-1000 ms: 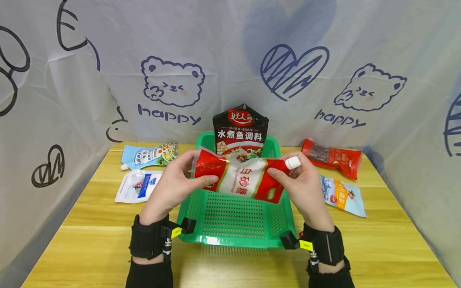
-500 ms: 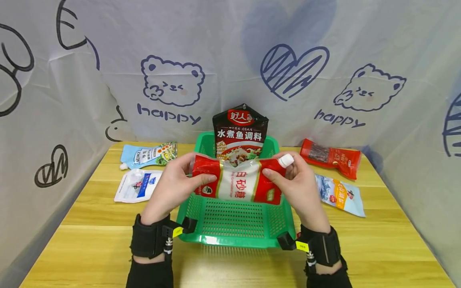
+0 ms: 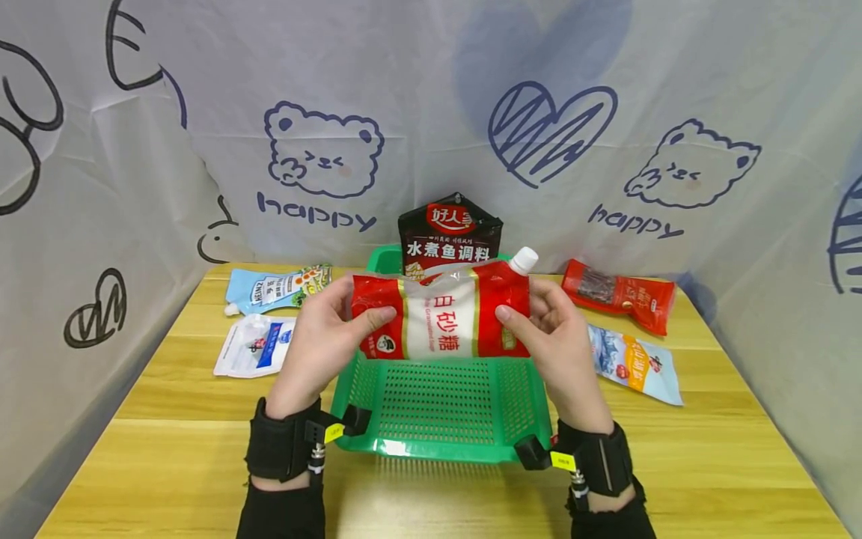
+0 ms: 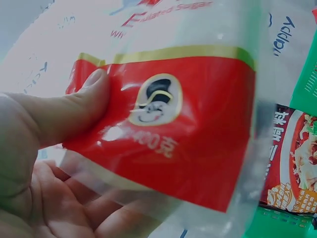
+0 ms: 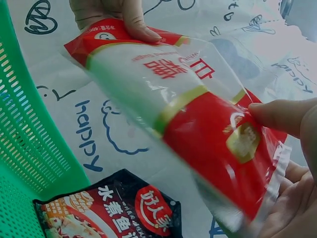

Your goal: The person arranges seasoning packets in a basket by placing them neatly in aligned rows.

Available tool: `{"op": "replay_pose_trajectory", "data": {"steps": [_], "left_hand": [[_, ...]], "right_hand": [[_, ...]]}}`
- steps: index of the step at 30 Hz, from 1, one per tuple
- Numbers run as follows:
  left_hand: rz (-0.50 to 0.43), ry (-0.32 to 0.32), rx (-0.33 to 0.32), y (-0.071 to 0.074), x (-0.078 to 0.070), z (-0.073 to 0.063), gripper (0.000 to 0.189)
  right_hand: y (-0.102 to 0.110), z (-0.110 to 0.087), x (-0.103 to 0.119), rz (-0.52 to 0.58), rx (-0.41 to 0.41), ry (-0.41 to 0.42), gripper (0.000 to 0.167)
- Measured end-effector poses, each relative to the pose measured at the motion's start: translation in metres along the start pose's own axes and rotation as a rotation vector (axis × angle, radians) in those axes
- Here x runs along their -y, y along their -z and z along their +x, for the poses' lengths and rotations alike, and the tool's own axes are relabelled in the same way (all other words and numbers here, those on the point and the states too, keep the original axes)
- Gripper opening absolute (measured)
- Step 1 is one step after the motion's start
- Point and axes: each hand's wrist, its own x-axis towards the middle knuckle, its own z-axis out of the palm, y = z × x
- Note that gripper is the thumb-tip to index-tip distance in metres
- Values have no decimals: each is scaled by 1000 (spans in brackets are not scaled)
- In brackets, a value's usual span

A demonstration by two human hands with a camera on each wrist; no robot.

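Observation:
Both hands hold a red and white sugar pouch sideways over the green basket. Its white screw cap sticks up at the top right corner. My left hand pinches the bottom end, thumb on the front, as the left wrist view shows beside the printed hat logo. At the spout end, my right hand pinches the pouch with its thumb on the red panel and its other fingers behind. A black and red seasoning packet stands upright in the back of the basket, its lower part hidden by the sugar pouch.
Left of the basket lie a light blue Heinz pouch and a white packet. On the right are a red packet and a blue and orange packet. A white drawn-on cloth hangs behind the wooden table.
The sugar pouch has risen slightly and tilted so its capped end points further up. My right hand has shifted a little left, off the cap.

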Motion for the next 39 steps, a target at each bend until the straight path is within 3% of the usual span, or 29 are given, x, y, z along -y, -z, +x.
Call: {"op": "replay_pose_trajectory", "data": {"steps": [10,21,25,32,39], "left_hand": [[-61,11,-25,-1,0,0,37],[-91,43,76,1,2,2,47],[-48,44,79,2,1,1,55],[142,-83,93,0,3,0,53],[205,-88,138,-7,1,-2,44]], "right_hand": [[-1,-1,3,-46,54,-102,53],[1,-4,4,-59,-5,-34,53],[3,-5,5,-92,-11,-16,50],[9,-5,6,-217,31,34,47],[6,-4,5,-267,87,52,41]]}}
